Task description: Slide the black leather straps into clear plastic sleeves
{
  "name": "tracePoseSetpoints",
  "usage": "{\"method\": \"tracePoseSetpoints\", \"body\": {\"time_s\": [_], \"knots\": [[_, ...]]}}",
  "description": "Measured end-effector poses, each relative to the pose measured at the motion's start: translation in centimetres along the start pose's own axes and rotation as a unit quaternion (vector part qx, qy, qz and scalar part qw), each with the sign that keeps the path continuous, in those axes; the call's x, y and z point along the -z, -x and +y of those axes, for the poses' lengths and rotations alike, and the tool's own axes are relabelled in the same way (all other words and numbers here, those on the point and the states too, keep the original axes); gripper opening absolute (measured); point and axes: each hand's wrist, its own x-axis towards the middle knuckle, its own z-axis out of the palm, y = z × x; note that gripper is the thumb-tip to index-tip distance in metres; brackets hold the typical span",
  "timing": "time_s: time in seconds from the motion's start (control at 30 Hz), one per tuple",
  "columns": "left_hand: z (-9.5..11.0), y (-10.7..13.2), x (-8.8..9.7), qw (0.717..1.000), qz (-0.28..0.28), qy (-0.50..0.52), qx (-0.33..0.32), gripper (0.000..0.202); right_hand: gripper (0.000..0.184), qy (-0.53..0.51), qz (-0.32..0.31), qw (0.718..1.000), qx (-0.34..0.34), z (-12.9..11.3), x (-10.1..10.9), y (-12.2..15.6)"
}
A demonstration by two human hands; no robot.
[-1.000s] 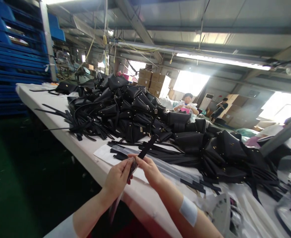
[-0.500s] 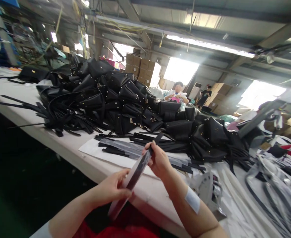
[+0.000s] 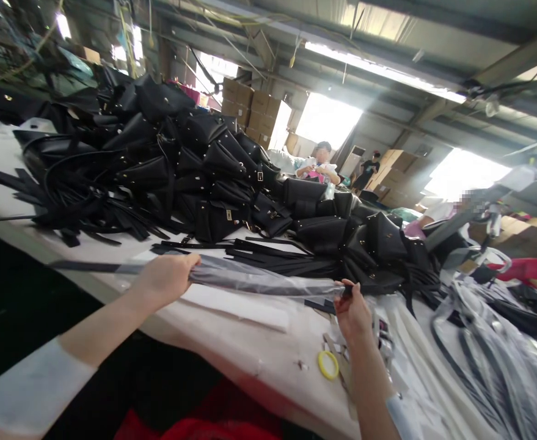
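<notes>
A long black strap in a clear plastic sleeve point(image 3: 263, 283) stretches sideways over the front of the table, held at two places. My left hand point(image 3: 170, 278) is closed around the strap at the left, and a bare black length of it sticks out beyond that hand. My right hand point(image 3: 353, 308) pinches the strap's dark right end. Just behind lie several loose black straps point(image 3: 277, 260). A white sheet point(image 3: 241, 310) is on the table below the held strap.
Black bags point(image 3: 204, 153) are heaped across the white table point(image 3: 291, 348), with tangled straps point(image 3: 89, 208) at the left. A yellow tape ring point(image 3: 327, 365) lies near my right forearm. Sleeved straps point(image 3: 483, 342) pile up at the right. A co-worker point(image 3: 321, 165) is behind the heap.
My hands have moved apart, left hand to the left and right hand to the right. The sleeved strap has swung from steeply slanted to nearly level. The view has shifted slightly.
</notes>
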Motion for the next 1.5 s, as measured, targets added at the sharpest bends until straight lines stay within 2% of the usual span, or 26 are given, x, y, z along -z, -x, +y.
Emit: {"method": "tracePoseSetpoints", "body": {"time_s": [0.03,0.1,0.17,0.23,0.3,0.4,0.53,0.67,0.73,0.83,0.93,1.03,1.2,1.4,1.5], "knots": [[0.4,-1.7,0.3,0.999,0.013,-0.034,-0.024,0.03,0.038,0.013,0.012,1.0,-0.008,0.9,0.3,-0.3],[1.5,-4.5,-0.6,0.996,0.02,-0.068,-0.06,0.032,0.039,0.056,0.048,0.997,-0.036,2.7,0.8,-1.0],[2.7,-6.3,-2.9,0.994,0.016,-0.076,-0.077,0.045,0.034,0.103,0.089,0.988,-0.066,4.1,1.6,-1.3],[4.0,-6.8,-5.7,0.993,0.019,-0.066,-0.097,0.067,0.028,0.131,0.126,0.981,-0.075,5.1,2.9,-0.7],[5.5,-6.2,-8.4,0.989,0.017,-0.022,-0.146,0.069,0.026,0.151,0.151,0.975,-0.059,5.5,4.4,0.7],[8.6,-4.2,-11.3,0.968,-0.014,0.069,-0.24,0.042,0.034,0.193,0.156,0.969,-0.019,4.6,6.2,3.6],[13.9,-1.7,-13.6,0.933,-0.07,0.143,-0.321,0.03,0.039,0.242,0.144,0.959,0.031,2.4,7.7,6.5],[20.2,0.2,-15.5,0.888,-0.129,0.19,-0.398,0.025,0.039,0.259,0.171,0.95,0.028,1.0,9.3,8.4],[23.6,1.2,-16.5,0.874,-0.142,0.193,-0.423,0.027,0.038,0.267,0.165,0.949,0.02,0.8,10.0,9.4],[28.1,2.3,-18.0,0.87,-0.148,0.183,-0.434,0.04,0.038,0.275,0.147,0.95,0.002,1.2,10.8,10.6],[30.9,2.5,-19.5,0.876,-0.15,0.177,-0.422,0.047,0.039,0.273,0.135,0.952,-0.026,1.8,11.3,11.4],[31.8,2.1,-20.7,0.88,-0.149,0.175,-0.415,0.042,0.038,0.273,0.126,0.952,-0.048,2.6,11.8,12.1],[31.6,1.4,-21.2,0.88,-0.152,0.171,-0.417,0.033,0.032,0.298,0.088,0.948,-0.071,4.1,12.3,12.5],[31.8,1.7,-20.2,0.884,-0.147,0.159,-0.414,0.028,0.027,0.285,0.07,0.953,-0.071,4.7,11.7,11.9],[30.9,1.6,-18.9,0.885,-0.137,0.161,-0.416,0.031,0.028,0.292,0.075,0.951,-0.064,4.6,11.7,11.6]]}}
